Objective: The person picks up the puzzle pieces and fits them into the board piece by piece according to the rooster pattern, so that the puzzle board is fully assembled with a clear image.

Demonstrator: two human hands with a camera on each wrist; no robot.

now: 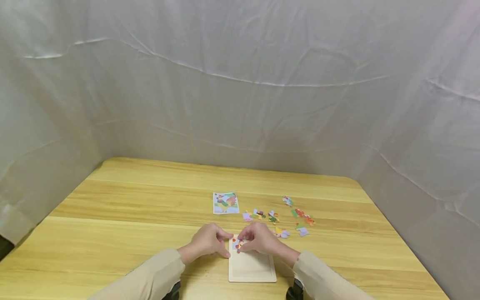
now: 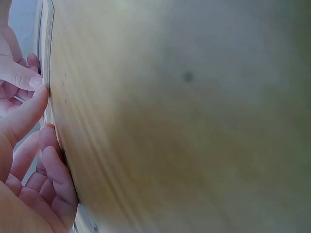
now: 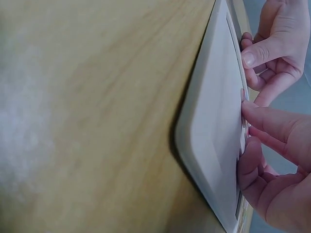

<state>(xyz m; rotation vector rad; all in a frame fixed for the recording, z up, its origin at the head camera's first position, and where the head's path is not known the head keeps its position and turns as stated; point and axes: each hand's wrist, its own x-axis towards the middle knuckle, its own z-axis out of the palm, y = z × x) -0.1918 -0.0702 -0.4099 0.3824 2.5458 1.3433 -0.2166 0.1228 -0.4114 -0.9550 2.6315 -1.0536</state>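
A pale wooden puzzle tray (image 1: 252,266) with a raised rim lies near the front of the table. My left hand (image 1: 210,240) holds its left edge, thumb on the rim and fingers by the upper left corner. My right hand (image 1: 260,238) reaches over the tray's upper part and pinches a small colourful puzzle piece (image 1: 238,246) between thumb and fingers. Beside it, other printed pieces (image 1: 235,241) lie in the upper left corner. The right wrist view shows the right hand (image 3: 274,160) low over the tray; its fingers partly hide the piece.
A printed picture card (image 1: 226,203) lies beyond the tray. Several loose puzzle pieces (image 1: 258,214) are scattered behind and to the right, with more pieces (image 1: 303,215) further right. Grey-white cloth (image 1: 240,104) encloses the wooden table (image 1: 131,233) at the back and sides.
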